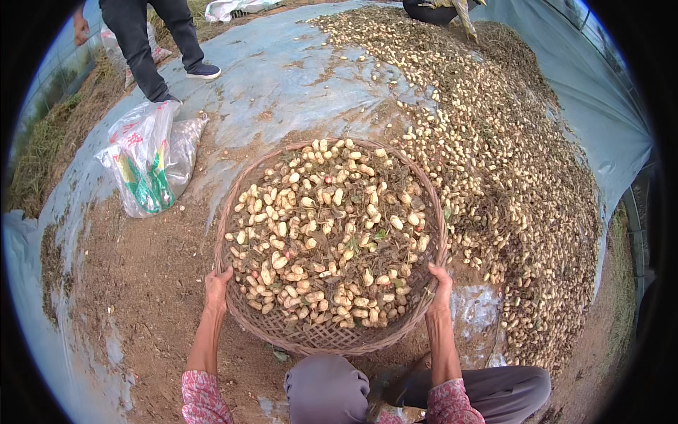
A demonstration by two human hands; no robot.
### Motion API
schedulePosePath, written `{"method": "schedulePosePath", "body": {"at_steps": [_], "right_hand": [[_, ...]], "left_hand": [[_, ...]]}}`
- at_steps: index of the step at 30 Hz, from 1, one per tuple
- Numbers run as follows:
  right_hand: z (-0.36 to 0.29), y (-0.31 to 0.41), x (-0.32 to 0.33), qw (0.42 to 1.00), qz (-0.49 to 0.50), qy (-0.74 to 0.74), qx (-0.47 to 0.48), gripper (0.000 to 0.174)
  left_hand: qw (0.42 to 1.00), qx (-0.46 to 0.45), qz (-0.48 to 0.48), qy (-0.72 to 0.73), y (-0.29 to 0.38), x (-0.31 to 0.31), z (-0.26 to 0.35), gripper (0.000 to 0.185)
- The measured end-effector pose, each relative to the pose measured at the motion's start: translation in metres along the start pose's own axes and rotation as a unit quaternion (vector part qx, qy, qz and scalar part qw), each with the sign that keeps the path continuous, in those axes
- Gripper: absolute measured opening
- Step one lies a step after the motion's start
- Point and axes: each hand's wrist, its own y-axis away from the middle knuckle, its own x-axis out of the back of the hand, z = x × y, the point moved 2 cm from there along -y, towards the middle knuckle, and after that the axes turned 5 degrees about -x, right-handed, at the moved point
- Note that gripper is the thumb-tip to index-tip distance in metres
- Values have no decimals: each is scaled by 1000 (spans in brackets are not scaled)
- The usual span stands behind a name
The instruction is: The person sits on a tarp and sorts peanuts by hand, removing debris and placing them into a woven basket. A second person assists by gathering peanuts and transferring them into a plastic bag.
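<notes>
A round woven wicker basket (328,347) is held level in front of me, above my knees. Unshelled peanuts (296,254) lie in it, mixed with dry leaf litter and a few green leaves. My left hand (217,289) grips the basket's left rim, thumb on top. On the right, my right hand (440,289) grips the opposite rim the same way. The fingers beneath the rim are hidden on both sides. The basket's lower part shows bare lattice weave.
A broad heap of peanuts (519,212) covers the plastic sheet (254,58) at right. Plastic bags (145,159) stand at left, near a standing person (153,42). A dark basin (429,11) lies at the top, beside a gloved hand. Soil and debris cover the ground at left.
</notes>
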Motion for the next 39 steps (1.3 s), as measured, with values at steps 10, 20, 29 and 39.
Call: {"method": "schedulePosePath", "body": {"at_steps": [10, 20, 29, 39], "right_hand": [[13, -1, -27, 994, -24, 99, -50, 67], [27, -6, -37, 994, 3, 94, -51, 63], [19, -6, -42, 993, -15, 113, -17, 70], [12, -14, -12, 985, -160, -55, 27, 49]], "left_hand": [[998, -15, 17, -51, 13, 24, 24, 35], [997, -24, -4, -72, 18, 19, 56, 31], [985, -135, -1, -103, 12, 34, 44, 32], [992, -68, 26, -107, 30, 18, 31, 36]]}}
